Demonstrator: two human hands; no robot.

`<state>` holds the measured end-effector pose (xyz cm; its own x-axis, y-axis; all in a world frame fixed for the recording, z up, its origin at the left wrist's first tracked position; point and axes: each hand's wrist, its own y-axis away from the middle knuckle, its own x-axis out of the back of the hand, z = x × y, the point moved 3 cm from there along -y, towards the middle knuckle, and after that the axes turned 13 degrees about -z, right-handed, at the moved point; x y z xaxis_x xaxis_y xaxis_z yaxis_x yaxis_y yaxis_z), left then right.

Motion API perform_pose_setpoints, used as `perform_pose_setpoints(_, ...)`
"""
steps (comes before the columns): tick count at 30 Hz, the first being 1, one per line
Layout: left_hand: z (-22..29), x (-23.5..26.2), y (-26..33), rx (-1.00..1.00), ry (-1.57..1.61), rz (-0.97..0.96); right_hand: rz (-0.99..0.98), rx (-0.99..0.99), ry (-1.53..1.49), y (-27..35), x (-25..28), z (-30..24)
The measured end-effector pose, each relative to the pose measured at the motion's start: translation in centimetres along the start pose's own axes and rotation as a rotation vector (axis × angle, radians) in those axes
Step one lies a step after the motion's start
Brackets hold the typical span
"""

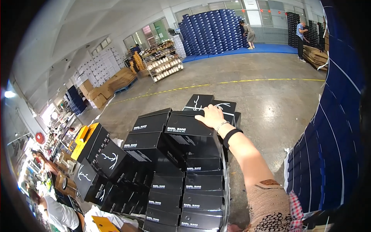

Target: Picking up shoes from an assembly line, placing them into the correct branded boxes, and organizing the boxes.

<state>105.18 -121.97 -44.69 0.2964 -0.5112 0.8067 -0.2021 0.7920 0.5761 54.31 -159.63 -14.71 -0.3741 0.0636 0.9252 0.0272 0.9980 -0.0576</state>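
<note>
My right hand [211,116] reaches forward from the lower right, palm down on the lid of a black shoebox [189,127] at the top of a stack. Its thumb is spread to the left and its fingers extend toward the box's far edge; the fingertips are partly hidden. A bracelet and a black band circle the wrist. Below and to the left, more black shoeboxes [164,201] are piled in columns. Just beyond my fingers stand other black boxes [199,101] with white line drawings and a thin pale strap across them. My left hand is out of view.
Tall dark blue stacks [324,154] rise close on the right. Yellow boxes [87,139] top another black pile at left. A shoe rack [164,63], a blue box wall [210,33] and two people [301,40] stand farther off. A person in white [58,210] sits lower left.
</note>
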Motion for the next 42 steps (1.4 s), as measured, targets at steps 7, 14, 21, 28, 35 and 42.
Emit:
perform_pose_setpoints(7, 0.8, -1.7, 2.7, -0.119, 0.103, -0.122, 0.293, 0.172, 0.15, 11.5, 3.1, -0.2)
perform_pose_setpoints(14, -4.7, -25.0, 30.8, 0.367, 0.869, -0.086, 0.17, 0.831, 0.118, 32.2, 10.4, -13.8)
perform_pose_setpoints(21, -8.1, -27.7, 49.1, 0.584, 1.329, 0.511, -0.151, 1.438, -0.085, 51.7, 8.7, -26.1)
perform_pose_setpoints(28, -8.7, -18.2, 73.5, 0.942, 0.793, 1.473, -0.351, 2.17, -0.481, 73.5, -1.7, -45.1)
perform_pose_setpoints(35, -3.6, -8.2, 85.2, 0.995, 0.066, 1.178, -0.489, 2.738, -0.831, 93.8, -2.8, -52.1)
perform_pose_setpoints(42, -8.1, -12.6, 89.4, 1.427, 0.134, 0.88, -0.876, 2.959, -1.267, 108.7, -5.7, -53.0)
